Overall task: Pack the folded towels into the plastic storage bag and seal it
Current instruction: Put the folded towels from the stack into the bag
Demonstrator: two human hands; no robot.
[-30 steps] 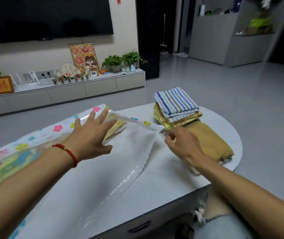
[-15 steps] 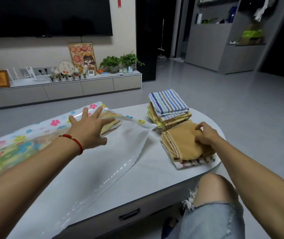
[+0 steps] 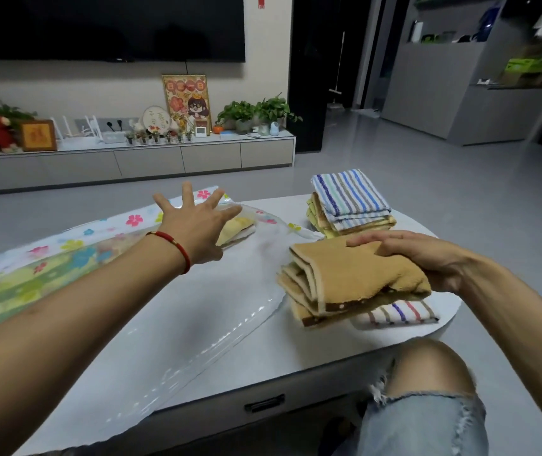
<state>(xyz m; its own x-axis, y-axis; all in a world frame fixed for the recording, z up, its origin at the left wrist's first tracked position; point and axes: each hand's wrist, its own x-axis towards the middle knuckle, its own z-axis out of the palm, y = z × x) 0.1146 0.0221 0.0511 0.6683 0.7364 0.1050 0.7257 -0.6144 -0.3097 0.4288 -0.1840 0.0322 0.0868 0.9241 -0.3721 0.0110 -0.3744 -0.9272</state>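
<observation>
A clear plastic storage bag (image 3: 177, 327) with a flower print lies across the white table (image 3: 312, 343). A yellow folded towel (image 3: 238, 225) is inside it near the mouth. My left hand (image 3: 197, 222) is spread open just above the bag's upper layer. My right hand (image 3: 427, 255) grips a folded tan towel (image 3: 348, 278), lifted off the table beside the bag's mouth. Beneath it lies a white towel with coloured stripes (image 3: 398, 312). A stack of folded towels topped by a blue-striped one (image 3: 350, 199) stands at the table's far right.
My knee in torn jeans (image 3: 427, 383) is against the table's front edge at the right. A low TV cabinet (image 3: 131, 159) with plants and ornaments runs along the far wall. Grey floor surrounds the table.
My right hand let go of the bag's mouth, reached to the tan towel, gripped it and lifted it toward the bag. My left hand rose a little and spread wider over the bag.
</observation>
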